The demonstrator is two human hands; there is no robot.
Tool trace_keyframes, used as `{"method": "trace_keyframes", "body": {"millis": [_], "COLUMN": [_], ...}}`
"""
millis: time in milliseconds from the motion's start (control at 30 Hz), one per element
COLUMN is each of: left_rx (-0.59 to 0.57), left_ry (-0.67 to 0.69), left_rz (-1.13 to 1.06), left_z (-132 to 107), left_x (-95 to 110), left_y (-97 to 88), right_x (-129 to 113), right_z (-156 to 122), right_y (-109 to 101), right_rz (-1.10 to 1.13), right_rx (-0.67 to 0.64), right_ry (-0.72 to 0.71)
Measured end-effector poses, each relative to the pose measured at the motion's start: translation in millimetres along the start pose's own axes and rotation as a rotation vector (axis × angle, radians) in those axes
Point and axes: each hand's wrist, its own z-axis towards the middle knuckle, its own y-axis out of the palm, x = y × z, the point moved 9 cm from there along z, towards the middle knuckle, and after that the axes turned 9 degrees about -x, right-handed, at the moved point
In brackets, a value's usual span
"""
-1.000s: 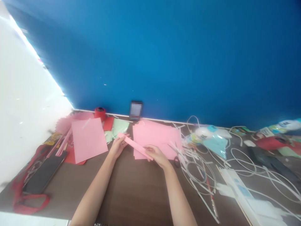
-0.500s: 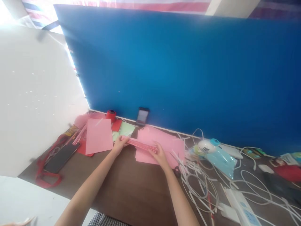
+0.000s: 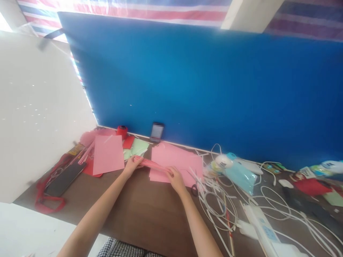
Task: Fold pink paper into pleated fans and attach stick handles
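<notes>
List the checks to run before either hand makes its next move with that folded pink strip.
1. Left hand pinches one end of the folded pink strip: ok.
2. Right hand pinches the other end: ok.
3. Folds lined up evenly along the strip: cannot tell, too blurred.
4. Strip lifted off the pink sheets beneath it: cannot tell.
5. Scissors apart from the right hand, not touching it: ok.
6. White strips kept off the pink sheets: not ok, a few lie across the right edge.
</notes>
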Motion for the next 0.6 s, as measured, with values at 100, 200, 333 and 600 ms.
{"method": "trace_keyframes", "body": {"millis": [100,200,333,600], "left_rx": [-0.086,-0.125,-0.135,-0.282], "left_ry": [-0.003,-0.005,-0.013,-0.015], "left_rz": [0.012,0.033,0.063,0.160], "left_z": [-5.3,-8.1,-6.8,-1.7], "left_x": [1.5,0.3,-3.5,-2.4], "left_y": [12.7,19.9,24.4,50.7], "right_x": [1.9,2.8,-4.0,-16.4], "right_z": [-8.2,-13.7,-14.7,-2.8], "right_y": [-5.7,-9.7,-11.2,3.9], "right_rz": [-0.056,-0.135,-0.260,0.101], "right_rx": [0.013,0.012,-0.016,-0.258], "right_ry": [0.019,0.043,0.048,0.201]}}
